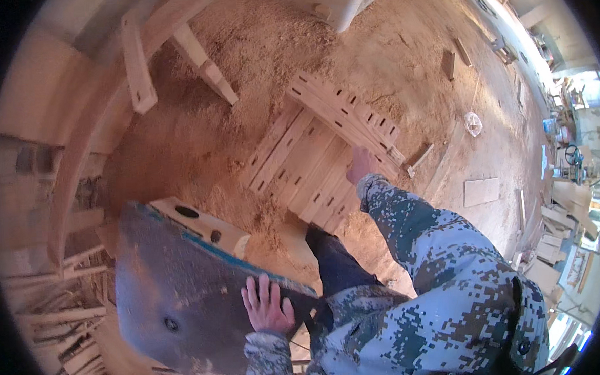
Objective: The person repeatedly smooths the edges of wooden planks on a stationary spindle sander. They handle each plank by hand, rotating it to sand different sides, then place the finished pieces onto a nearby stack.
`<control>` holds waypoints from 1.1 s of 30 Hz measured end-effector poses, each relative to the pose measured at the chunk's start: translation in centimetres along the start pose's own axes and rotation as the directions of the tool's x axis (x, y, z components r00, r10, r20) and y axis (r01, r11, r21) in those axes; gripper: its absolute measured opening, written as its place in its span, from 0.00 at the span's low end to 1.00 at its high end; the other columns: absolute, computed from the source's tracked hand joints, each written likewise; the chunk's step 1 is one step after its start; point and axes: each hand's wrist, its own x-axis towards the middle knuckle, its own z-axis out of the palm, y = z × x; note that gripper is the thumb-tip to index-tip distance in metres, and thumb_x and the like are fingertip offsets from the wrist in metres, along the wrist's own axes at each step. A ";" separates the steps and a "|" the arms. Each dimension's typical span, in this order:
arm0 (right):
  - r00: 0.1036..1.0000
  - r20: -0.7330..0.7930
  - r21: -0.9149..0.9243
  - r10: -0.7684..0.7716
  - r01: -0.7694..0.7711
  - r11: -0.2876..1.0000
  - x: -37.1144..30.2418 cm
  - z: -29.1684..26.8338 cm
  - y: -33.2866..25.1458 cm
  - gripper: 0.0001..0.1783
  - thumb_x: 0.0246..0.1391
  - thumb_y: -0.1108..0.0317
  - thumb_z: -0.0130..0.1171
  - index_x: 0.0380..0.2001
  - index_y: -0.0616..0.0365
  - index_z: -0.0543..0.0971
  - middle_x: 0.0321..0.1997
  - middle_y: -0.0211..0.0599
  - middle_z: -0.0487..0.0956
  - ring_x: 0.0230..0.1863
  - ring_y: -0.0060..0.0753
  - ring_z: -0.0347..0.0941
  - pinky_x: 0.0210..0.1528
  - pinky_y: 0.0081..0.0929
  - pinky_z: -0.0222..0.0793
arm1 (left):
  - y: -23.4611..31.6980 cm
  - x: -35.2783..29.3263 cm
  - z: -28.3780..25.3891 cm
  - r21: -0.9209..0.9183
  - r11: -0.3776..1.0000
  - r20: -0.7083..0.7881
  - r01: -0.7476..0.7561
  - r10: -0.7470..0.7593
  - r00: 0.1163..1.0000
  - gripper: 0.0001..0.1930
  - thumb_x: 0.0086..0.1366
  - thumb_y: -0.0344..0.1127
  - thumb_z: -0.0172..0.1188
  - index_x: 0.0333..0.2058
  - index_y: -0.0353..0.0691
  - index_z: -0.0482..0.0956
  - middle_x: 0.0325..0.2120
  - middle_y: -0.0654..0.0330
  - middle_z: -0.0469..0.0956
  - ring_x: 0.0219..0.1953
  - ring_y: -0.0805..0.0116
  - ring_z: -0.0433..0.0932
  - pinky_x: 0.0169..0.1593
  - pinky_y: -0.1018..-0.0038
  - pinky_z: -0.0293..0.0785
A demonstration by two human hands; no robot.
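My left hand (pixel 269 310) lies flat with its fingers spread on the dark grey top of a machine table (pixel 184 299), close to its blue-edged side. My right arm stretches down and forward to a stack of slotted wooden boards (pixel 305 165) on the sawdust-covered floor. At the near edge of the slotted board (pixel 340 112) laid crosswise on top, my right hand (pixel 360 165) is closed on the wood; some of its fingertips are hard to make out. Short dark slots are cut into the boards, which lie side by side in layers.
A pale panel with oval holes (pixel 203 223) runs along the machine's side. Wooden legs (pixel 202 63) stand at the upper left, and scrap strips (pixel 67 335) are heaped at the lower left. A flat board (pixel 481 191) and a clear plastic bag (pixel 473 124) lie on the floor at right.
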 end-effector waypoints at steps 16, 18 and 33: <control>0.536 0.801 0.068 -0.266 0.361 0.930 -27.1 24.9 12.3 0.41 0.51 0.52 0.72 0.69 0.49 0.76 0.61 0.51 0.83 0.63 0.53 0.79 0.67 0.44 0.73 | -1.7 -27.4 16.6 -0.195 0.943 -0.674 0.268 -0.328 0.662 0.19 0.61 0.27 0.62 0.52 0.35 0.80 0.52 0.41 0.81 0.54 0.37 0.80 0.61 0.45 0.75; 0.540 0.792 0.039 -0.284 0.420 0.907 -29.4 23.6 11.2 0.40 0.51 0.53 0.72 0.68 0.49 0.76 0.61 0.51 0.83 0.63 0.53 0.79 0.67 0.44 0.73 | 1.5 -33.8 16.3 -0.425 0.805 -0.664 0.414 -0.588 0.462 0.24 0.58 0.26 0.63 0.55 0.34 0.80 0.54 0.44 0.79 0.61 0.42 0.75 0.67 0.48 0.69; 0.527 0.773 -0.179 -0.353 0.715 0.676 -34.1 14.6 0.6 0.38 0.52 0.55 0.71 0.67 0.50 0.77 0.59 0.51 0.84 0.62 0.51 0.80 0.66 0.43 0.74 | 13.4 -66.3 22.6 -0.943 0.006 0.332 -0.333 0.095 -0.939 0.42 0.63 0.43 0.63 0.72 0.30 0.61 0.69 0.35 0.64 0.67 0.33 0.67 0.72 0.45 0.62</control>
